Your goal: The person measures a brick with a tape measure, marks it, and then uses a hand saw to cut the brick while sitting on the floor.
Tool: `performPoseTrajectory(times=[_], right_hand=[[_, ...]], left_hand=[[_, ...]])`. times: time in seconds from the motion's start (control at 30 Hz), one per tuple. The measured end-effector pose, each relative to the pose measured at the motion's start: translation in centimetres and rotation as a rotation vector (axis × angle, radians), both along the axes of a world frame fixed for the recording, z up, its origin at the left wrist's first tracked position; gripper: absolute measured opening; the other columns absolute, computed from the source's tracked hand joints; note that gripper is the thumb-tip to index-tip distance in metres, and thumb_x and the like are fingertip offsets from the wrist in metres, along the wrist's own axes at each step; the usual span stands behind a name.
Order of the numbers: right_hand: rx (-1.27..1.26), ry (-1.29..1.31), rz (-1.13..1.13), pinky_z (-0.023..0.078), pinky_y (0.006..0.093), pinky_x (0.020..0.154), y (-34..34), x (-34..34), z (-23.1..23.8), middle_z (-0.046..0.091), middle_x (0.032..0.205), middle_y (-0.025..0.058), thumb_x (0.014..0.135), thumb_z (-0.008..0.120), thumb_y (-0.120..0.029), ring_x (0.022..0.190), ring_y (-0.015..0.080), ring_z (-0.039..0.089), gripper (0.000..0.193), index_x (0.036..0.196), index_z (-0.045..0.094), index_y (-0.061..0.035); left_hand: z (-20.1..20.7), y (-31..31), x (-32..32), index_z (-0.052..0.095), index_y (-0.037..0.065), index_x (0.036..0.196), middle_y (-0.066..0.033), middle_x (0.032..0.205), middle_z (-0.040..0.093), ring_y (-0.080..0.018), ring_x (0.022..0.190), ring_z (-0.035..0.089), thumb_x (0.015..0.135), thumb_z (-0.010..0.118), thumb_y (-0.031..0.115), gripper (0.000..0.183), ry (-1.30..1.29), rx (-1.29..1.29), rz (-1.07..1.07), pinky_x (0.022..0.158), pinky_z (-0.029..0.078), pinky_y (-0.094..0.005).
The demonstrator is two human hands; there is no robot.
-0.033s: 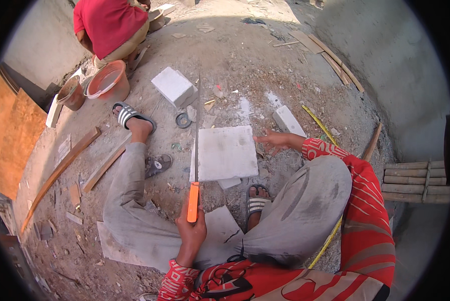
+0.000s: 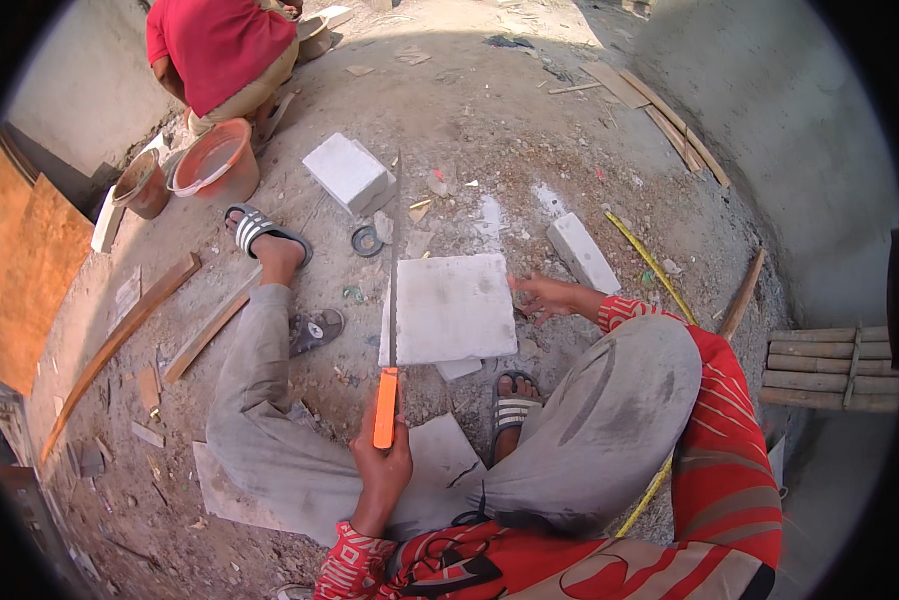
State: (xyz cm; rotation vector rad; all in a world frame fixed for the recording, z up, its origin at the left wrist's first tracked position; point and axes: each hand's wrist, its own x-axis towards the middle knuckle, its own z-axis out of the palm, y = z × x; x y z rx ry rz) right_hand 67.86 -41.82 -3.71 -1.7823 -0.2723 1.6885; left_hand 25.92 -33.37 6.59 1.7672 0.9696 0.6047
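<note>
My left hand (image 2: 381, 468) is closed round the orange handle (image 2: 385, 408) of a hand saw. Its long dark blade (image 2: 394, 270) points away from me, lying along the left side of a white block (image 2: 456, 308). A narrow strip of the block shows left of the blade. At the block's right edge is my right hand (image 2: 547, 298), its fingers apart and the fingertips at the edge; it grips nothing. The block lies between my feet, with a smaller white piece (image 2: 459, 367) partly hidden under its near edge.
White blocks lie ahead (image 2: 347, 172) and to the right (image 2: 581, 252). A yellow tape measure (image 2: 651, 264) runs along my right side. A black ring (image 2: 366, 241) and an orange bucket (image 2: 215, 165) are at the left. Another person in red (image 2: 219, 55) crouches beyond, beside wood strips (image 2: 119, 345).
My right hand has shifted slightly, its fingers drawn in a little at the block's right edge. The saw has come slightly toward me. My left hand keeps its grip.
</note>
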Motion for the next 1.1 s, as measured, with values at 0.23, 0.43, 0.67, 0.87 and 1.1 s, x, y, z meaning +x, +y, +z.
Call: performPoseTrajectory(times=[0.23, 0.43, 0.67, 0.87, 1.1], right_hand=[[0.340, 0.166, -0.651, 0.055, 0.0407, 0.095, 2.2, -10.1, -7.9, 0.069, 0.122, 0.0135, 0.096, 0.071, -0.035, 0.108, 0.0244, 0.069, 0.053, 0.134, 0.058, -0.0005], [0.462, 0.142, -0.790, 0.056, 0.0377, 0.089, 3.1, -11.5, -8.4, 0.071, 0.115, 0.0096, 0.096, 0.072, -0.033, 0.099, 0.0212, 0.070, 0.050, 0.131, 0.061, 0.0010], [0.015, -0.306, -0.099, 0.051, 0.0435, 0.100, 3.7, -6.0, -1.6, 0.059, 0.133, 0.0252, 0.091, 0.060, -0.068, 0.123, 0.0326, 0.060, 0.091, 0.141, 0.049, 0.0070], [-0.073, -0.928, 0.935, 0.048, 0.0460, 0.104, 8.1, 5.5, 10.2, 0.053, 0.140, 0.0342, 0.091, 0.054, -0.073, 0.127, 0.0441, 0.057, 0.098, 0.141, 0.047, 0.0109], [-0.155, -0.674, 0.602, 0.050, 0.0538, 0.100, 9.9, -2.1, 9.3, 0.055, 0.138, 0.0337, 0.094, 0.052, -0.066, 0.126, 0.0477, 0.057, 0.094, 0.145, 0.040, 0.0122]], left_hand=[[0.5, 1.6, 0.3, 0.058, -0.007, 0.133, -0.0036, 0.084, 0.066, -0.0065, 0.075, 0.057, 0.096, 0.061, 0.004, 0.039, 0.067, -0.040, -0.003, 0.064, 0.049, -0.0256], [1.2, 1.3, 2.4, 0.058, -0.007, 0.134, -0.0168, 0.080, 0.070, -0.0184, 0.074, 0.072, 0.092, 0.065, 0.001, 0.043, 0.158, -0.015, -0.049, 0.070, 0.055, -0.0322], [0.8, 1.1, 2.4, 0.053, -0.006, 0.140, -0.0248, 0.092, 0.073, -0.0343, 0.084, 0.077, 0.091, 0.065, 0.001, 0.051, -0.057, 0.230, -0.094, 0.071, 0.058, -0.0379], [2.3, 0.5, 1.9, 0.050, -0.006, 0.142, -0.0268, 0.095, 0.072, -0.0364, 0.088, 0.076, 0.092, 0.065, 0.001, 0.053, 0.031, 0.000, -0.169, 0.074, 0.059, -0.0390], [1.8, 1.7, 0.4, 0.050, -0.007, 0.142, -0.0279, 0.102, 0.072, -0.0343, 0.090, 0.076, 0.091, 0.065, 0.002, 0.054, -0.034, 0.142, -0.165, 0.073, 0.057, -0.0360]])
